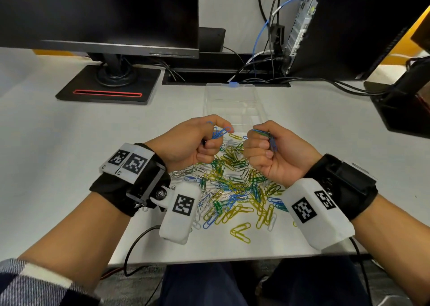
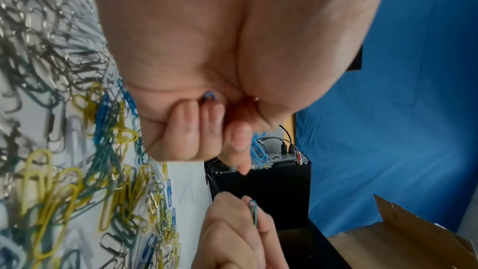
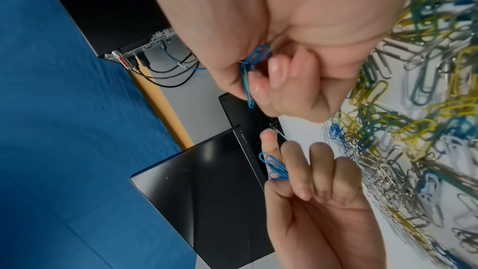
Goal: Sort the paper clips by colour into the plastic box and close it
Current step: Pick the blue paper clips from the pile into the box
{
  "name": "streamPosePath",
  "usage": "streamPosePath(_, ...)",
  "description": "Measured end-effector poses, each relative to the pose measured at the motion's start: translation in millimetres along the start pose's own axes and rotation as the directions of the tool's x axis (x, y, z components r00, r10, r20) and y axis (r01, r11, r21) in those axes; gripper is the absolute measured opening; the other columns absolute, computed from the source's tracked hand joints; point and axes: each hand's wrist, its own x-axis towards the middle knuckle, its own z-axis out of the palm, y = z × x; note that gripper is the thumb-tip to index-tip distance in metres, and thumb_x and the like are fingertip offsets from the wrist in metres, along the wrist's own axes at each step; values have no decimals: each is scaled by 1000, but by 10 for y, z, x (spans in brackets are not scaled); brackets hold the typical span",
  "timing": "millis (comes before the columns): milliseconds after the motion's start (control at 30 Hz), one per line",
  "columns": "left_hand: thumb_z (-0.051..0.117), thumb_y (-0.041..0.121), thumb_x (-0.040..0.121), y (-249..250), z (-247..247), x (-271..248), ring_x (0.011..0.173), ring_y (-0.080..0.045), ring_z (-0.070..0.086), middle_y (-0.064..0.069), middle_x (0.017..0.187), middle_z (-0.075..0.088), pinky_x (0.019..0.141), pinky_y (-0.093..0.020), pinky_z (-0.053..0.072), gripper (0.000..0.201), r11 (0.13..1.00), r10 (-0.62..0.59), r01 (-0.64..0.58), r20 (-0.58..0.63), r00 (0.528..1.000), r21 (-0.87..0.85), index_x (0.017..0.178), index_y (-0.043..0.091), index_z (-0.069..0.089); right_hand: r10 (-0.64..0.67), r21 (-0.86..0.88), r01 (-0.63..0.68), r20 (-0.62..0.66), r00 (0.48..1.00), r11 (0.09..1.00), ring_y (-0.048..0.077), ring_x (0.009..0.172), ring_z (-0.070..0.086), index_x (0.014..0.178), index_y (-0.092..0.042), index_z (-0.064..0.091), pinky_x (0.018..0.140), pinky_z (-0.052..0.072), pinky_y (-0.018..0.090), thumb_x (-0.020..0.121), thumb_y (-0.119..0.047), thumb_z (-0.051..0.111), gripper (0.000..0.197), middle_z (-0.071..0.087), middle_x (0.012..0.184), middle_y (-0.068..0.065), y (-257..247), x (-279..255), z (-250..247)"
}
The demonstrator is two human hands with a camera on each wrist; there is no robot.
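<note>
Both hands hang above the pile of paper clips (image 1: 232, 184), each with fingers curled. The left hand (image 1: 186, 145) pinches a small bunch of blue clips (image 1: 221, 132) between thumb and forefinger. The right hand (image 1: 272, 152) pinches its own few blue clips (image 1: 263, 133) the same way. The two hands are near each other but not touching.

The head view alone shows the plastic box (image 1: 232, 103): clear, lid open, lying on the white desk (image 1: 69, 143) just beyond the hands, with a blue latch (image 1: 233, 84) at its far edge. Whether any compartment already holds clips cannot be told there. The pile spreads from under the hands toward the near desk edge, a mix of yellow, green, blue, white and silver.

The left wrist view shows one blue loop (image 2: 209, 96) tucked against the left palm under the curled fingers (image 2: 186, 126), which the head view hides. The right wrist view shows the right hand's blue bunch (image 3: 249, 73) edge-on, held by thumb and fingertips, and the left hand's bunch (image 3: 275, 168) fanned behind its forefinger.

Far left stands a monitor (image 1: 100, 15) on a black base (image 1: 109, 84); far right a computer tower (image 1: 349, 26) with cables (image 1: 267, 38). The wrist views add a torn cardboard box (image 2: 403, 242) and blue flooring. The hands partly block the box's near end.
</note>
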Motion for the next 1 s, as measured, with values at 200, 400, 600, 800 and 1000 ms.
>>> streamPosePath(200, 20, -11, 82, -6, 17, -8, 54, -13, 14, -1, 60, 32, 48, -26, 11, 34, 1000, -5, 6, 30, 1000, -14, 76, 12, 45, 1, -65, 1, 21, 1000, 998, 7, 52, 15, 69, -15, 41, 44, 18, 19, 90, -20, 39, 21, 29, 57, -5, 5, -19, -3)
streamPosePath(400, 22, -8, 77, -17, 8, -26, 50, -11, 19, -3, 62, 34, 47, -24, 13, 27, 992, -67, 71, 36, 997, -106, 74, 16, 33, -18, -232, -3, -88, 996, 973, 5, 40, 16, 76, -18, 43, 36, 14, 16, 90, -33, 49, 21, 24, 50, -8, 0, -19, -9)
streamPosePath(600, 49, 31, 97, 67, 139, -8, 51, -14, 13, 2, 57, 19, 45, -23, 12, 37, 942, 7, 35, -124, 992, 335, 69, 20, 27, -183, -491, 97, -131, 974, 866, 4, 41, 17, 83, -11, 53, 31, 19, 14, 96, -25, 51, 19, 21, 52, -7, 20, -55, 92)
streamPosePath(800, 59, 40, 92, 36, 248, -25, 39, -7, 22, 8, 45, 28, 38, -16, 20, 48, 817, 183, -96, -97, 978, 569, 71, -3, 52, -280, -593, 160, -115, 953, 789, 5, 39, 18, 71, -18, 49, 32, 19, 15, 101, -18, 46, 30, 23, 50, -7, 28, -26, 197)
streamPosePath(1000, 67, 21, 90, 33, 219, -26, 43, -11, 21, 3, 50, 25, 41, -20, 21, 33, 917, 48, 3, -119, 992, 398, 61, 13, 55, -403, -763, 179, -116, 908, 622, 6, 39, 17, 72, -15, 45, 36, 17, 16, 99, -25, 50, 30, 25, 48, -9, 57, -34, 220)
